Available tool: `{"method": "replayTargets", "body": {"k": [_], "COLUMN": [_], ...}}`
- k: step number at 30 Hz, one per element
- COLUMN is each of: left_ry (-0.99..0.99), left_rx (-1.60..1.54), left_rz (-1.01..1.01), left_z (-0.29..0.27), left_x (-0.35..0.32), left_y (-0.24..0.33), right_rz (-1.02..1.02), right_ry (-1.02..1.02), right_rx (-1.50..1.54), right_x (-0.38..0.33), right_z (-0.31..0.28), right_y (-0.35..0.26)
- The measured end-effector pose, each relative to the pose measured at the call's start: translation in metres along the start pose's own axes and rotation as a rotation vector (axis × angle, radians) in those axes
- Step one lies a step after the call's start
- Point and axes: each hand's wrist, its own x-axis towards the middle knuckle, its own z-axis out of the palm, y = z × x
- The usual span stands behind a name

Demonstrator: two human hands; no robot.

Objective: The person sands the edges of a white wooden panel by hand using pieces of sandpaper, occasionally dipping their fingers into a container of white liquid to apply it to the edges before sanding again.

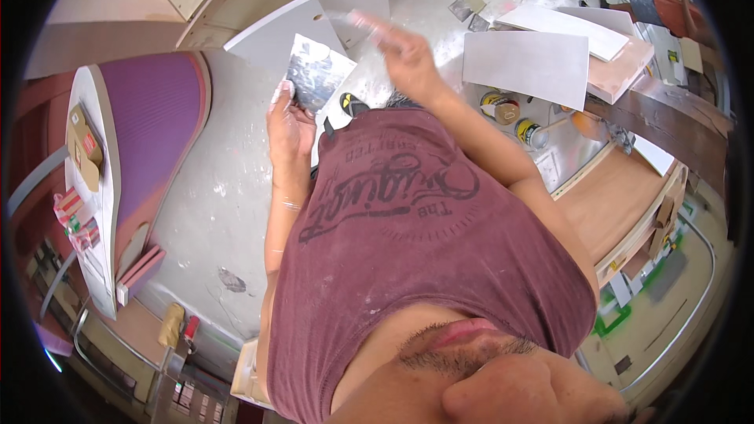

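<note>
While the left hand (289, 119) grips a wide, smeared putty blade (316, 72) by its lower edge, the blurred right hand (404, 51) is raised beside it above the floor (228, 180); its grasp cannot be determined.

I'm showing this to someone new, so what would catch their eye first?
Probably the left hand at centre, holding a wide metal scraper blade smeared with pale filler, with the right hand blurred beside it. After that, the curved purple panel at left and the white boards on the dusty floor at upper right.
</note>
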Motion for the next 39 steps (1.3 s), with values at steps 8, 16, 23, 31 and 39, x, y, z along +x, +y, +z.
{"method": "replayTargets", "body": {"k": [8, 16, 23, 31, 39], "left_ry": [-0.114, -0.182, -0.009, 0.132, 0.159], "left_rx": [0.065, 0.02, -0.005, -0.026, -0.023], "left_rz": [-0.024, 0.141, 0.133, 0.07, 0.11], "left_z": [0.028, 0.051, 0.012, -0.001, -0.017], "left_x": [0.0, -0.004, 0.008, -0.001, 0.001], "left_y": [-0.007, 0.02, 0.027, 0.016, 0.025], "right_rz": [-0.25, 0.1, 0.139, 0.266, 0.292], "right_ry": [-0.186, 0.545, 0.678, 0.582, 0.49], "right_rx": [-0.296, -0.202, -0.529, -0.878, -1.045], "right_x": [-0.017, 0.013, 0.112, 0.129, 0.114], "right_z": [-0.005, -0.071, -0.182, -0.169, -0.12], "right_y": [0.003, 0.096, 0.054, 0.049, 0.05]}}
